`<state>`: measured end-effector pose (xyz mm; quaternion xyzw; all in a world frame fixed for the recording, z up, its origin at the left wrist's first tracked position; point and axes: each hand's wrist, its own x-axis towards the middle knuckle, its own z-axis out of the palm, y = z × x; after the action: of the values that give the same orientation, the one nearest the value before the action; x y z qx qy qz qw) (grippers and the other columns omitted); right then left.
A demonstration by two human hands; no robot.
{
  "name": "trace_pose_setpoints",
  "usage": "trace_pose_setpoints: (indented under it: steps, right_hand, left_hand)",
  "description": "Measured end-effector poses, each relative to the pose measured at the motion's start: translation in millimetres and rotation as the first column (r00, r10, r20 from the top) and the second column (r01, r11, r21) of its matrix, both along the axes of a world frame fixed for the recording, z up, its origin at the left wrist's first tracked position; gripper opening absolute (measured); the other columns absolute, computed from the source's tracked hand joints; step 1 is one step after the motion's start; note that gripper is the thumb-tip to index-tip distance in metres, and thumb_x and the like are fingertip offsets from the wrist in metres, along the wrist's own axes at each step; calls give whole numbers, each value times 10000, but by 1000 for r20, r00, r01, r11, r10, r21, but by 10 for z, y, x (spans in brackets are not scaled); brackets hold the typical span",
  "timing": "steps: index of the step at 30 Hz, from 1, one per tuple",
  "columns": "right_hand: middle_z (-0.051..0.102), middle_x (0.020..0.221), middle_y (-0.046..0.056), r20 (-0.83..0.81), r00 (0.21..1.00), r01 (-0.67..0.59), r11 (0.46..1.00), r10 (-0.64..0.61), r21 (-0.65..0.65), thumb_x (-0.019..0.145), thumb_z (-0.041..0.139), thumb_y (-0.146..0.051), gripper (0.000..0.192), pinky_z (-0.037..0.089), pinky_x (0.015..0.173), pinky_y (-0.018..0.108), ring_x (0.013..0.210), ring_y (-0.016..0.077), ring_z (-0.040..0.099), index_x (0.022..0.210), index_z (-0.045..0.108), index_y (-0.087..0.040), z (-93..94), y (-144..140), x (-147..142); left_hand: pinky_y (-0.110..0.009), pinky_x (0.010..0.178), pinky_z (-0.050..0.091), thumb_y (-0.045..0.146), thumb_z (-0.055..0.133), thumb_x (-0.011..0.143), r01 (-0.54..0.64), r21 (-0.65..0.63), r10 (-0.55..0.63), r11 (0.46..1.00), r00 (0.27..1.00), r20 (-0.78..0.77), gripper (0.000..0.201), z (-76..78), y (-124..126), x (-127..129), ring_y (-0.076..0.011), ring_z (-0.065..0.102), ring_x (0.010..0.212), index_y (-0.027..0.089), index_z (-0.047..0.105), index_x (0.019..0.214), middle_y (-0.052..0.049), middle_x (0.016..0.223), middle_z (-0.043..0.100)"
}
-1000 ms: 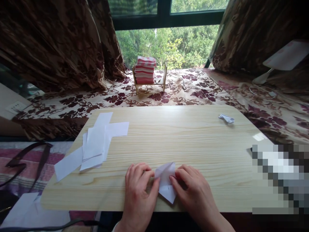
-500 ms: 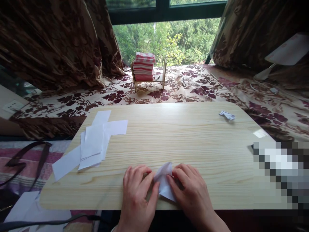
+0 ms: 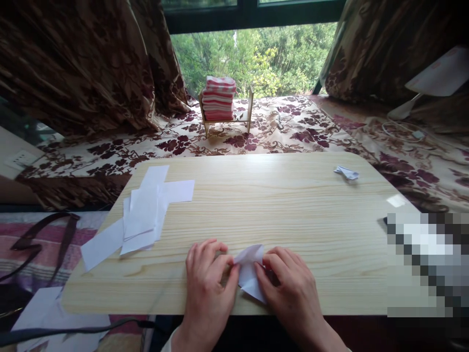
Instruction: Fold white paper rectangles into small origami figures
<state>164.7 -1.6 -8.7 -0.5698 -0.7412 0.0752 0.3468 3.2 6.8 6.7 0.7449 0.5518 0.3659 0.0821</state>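
Note:
A partly folded piece of white paper (image 3: pixel 250 274) is between my two hands, close to the table's front edge. My left hand (image 3: pixel 210 283) pinches its left edge between thumb and forefinger, the other fingers curled over the tabletop. On the opposite side my right hand (image 3: pixel 291 286) grips the paper with thumb and bent fingers, which cover its right edge. The paper's top flap stands slightly raised, and a crease runs across its lower part. Several loose white paper strips (image 3: pixel 142 215) lie overlapping on the left of the table. At the far right rests a small folded paper piece (image 3: pixel 347 173).
The light wooden table (image 3: pixel 278 195) has rounded corners. A pixelated object covers its right edge. Behind it, a small wooden rack (image 3: pixel 224 121) holds folded pink-and-white cloths (image 3: pixel 219 100). A white lamp (image 3: pixel 437 73) stands at right. More paper sheets (image 3: pixel 66 320) lie low at left, beside a dark strap.
My left thumb and forefinger have shifted slightly up along the paper's left edge. The view has tilted a little; both hands still hold the paper in nearly the same place.

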Motion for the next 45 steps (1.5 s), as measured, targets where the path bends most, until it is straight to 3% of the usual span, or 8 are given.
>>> trace_pose_setpoints:
  steps: [6,12,17,22,29,34,39,45]
  right_hand:
    - [535,677,1,-12,1000,8,1000,-8,-5,895,535,-159,206,337,662,314,659,168,498,703,484,-210,-3,5,-2]
    - [557,701,10,-18,1000,-1,1000,1,4,900,525,-156,180,337,674,320,684,176,520,731,500,-213,-21,-5,5]
    - [565,706,13,-21,1000,-8,1000,8,7,901,514,-138,176,335,677,325,687,179,524,743,510,-215,-23,-10,2]
    - [574,725,15,-43,999,-28,999,29,15,902,521,-132,163,340,685,329,698,180,526,759,513,-211,-22,-12,9]
    - [593,843,47,-74,977,-200,980,200,15,904,516,-126,71,377,694,327,768,191,522,884,550,-185,3,-16,122]
    - [596,888,73,-4,964,-265,964,265,26,916,486,-129,92,406,710,343,803,209,519,945,565,-166,35,-10,185]
    - [604,915,79,72,946,-319,948,316,24,922,462,-113,142,418,712,340,804,206,517,929,593,-168,62,-7,210]
    - [611,932,77,142,924,-364,931,356,35,919,458,-149,138,422,709,330,805,200,535,917,594,-173,108,3,246]
  left_hand:
    - [-526,994,367,129,528,885,65,-67,-62,996,997,41,139,-14,-35,26,-259,499,1101,218,623,834,-63,997,610]
    - [-543,1065,276,121,579,865,149,-7,-148,989,977,-152,219,-133,-216,-50,-275,478,1168,191,631,1066,-92,1103,607]
    - [-525,1093,255,129,595,856,187,50,-173,981,963,-208,313,-178,-262,-102,-279,486,1181,171,617,1165,-108,1146,616]
    - [-501,1110,240,154,587,862,211,20,-199,977,949,-244,310,-162,-275,-129,-269,489,1186,182,624,1169,-102,1162,615]
    - [-531,1091,252,186,482,925,162,39,-150,986,966,-211,284,-174,-292,-33,-273,509,1169,181,628,1168,-102,1157,629]
    - [-533,1083,264,195,457,940,156,55,-143,986,973,-180,279,-185,-281,-19,-272,516,1161,172,638,1152,-105,1141,637]
    - [-490,1091,275,184,499,916,223,39,-206,974,946,-250,290,-166,-272,-68,-266,495,1192,155,620,1179,-111,1183,624]
    - [-497,1098,266,211,488,929,177,68,-160,982,965,-206,255,-182,-305,-43,-265,508,1181,145,648,1117,-118,1156,635]
